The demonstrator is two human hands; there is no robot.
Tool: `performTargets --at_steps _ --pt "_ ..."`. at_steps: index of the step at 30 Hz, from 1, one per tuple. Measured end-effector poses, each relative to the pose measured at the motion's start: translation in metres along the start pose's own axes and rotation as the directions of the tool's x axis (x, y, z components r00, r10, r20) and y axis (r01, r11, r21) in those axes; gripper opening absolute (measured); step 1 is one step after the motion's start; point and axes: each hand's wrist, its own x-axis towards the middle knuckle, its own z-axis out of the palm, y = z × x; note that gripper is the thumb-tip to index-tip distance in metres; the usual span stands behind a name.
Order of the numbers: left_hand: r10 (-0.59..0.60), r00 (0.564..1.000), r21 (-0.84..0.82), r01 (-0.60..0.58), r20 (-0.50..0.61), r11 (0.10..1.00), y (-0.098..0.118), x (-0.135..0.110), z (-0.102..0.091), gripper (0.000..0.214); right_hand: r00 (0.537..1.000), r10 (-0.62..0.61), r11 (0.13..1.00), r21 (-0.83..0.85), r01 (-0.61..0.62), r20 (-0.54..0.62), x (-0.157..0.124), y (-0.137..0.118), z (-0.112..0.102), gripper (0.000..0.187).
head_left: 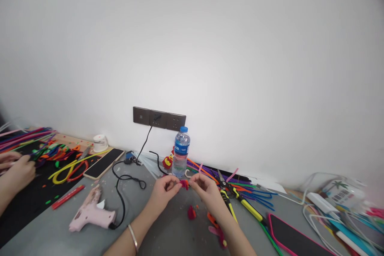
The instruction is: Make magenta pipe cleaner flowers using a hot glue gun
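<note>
Between my hands is a small red and pink fuzzy piece (184, 184) with a bit of orange, which looks like bent pipe cleaner. My left hand (166, 189) pinches its left side between thumb and fingers. At its right edge are the closed thumb and fingertips of my right hand (206, 190). Just behind stands a water bottle (180, 154) with a blue cap. A red figure with a yellow face (168, 161) sits beside the bottle. Below my hands lies another red fuzzy piece (191, 212); an orange piece (212, 220) and a dark red one (221, 237) are partly behind my right forearm.
A pink glue gun (93, 213), red stick (68, 197) and phone (104, 163) lie left. Pliers (228, 202), pipe cleaners (255, 194) and a pink-cased phone (292, 237) lie right. Another person's hand (21, 172) works at far left near scissors (72, 170). Wall sockets (159, 119) are behind.
</note>
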Motion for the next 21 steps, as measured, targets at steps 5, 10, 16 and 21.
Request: performTargets --at_steps 5,10,16,21 --pt "-0.001 1.0 -0.021 0.001 -0.001 1.0 0.0007 0.0005 -0.0002 0.026 0.999 0.019 1.0 -0.009 -0.018 0.028 -0.0019 -0.0025 0.0021 0.028" --pt "0.021 1.0 -0.025 -0.022 -0.001 0.999 -0.0009 0.001 0.0003 0.026 1.0 0.018 0.999 -0.046 -0.017 0.014 -0.0015 -0.002 0.0017 0.028" --pt "0.023 1.0 -0.015 -0.023 0.006 1.0 -0.0009 0.0008 0.0 0.024 1.0 -0.011 0.998 -0.06 0.012 0.015 -0.0008 0.0012 0.0018 0.025" --pt "0.036 0.999 -0.006 -0.036 0.015 0.999 -0.0021 0.0014 -0.0001 0.022 0.999 -0.033 0.996 -0.082 0.035 0.023 -0.0002 0.0052 0.0009 0.025"
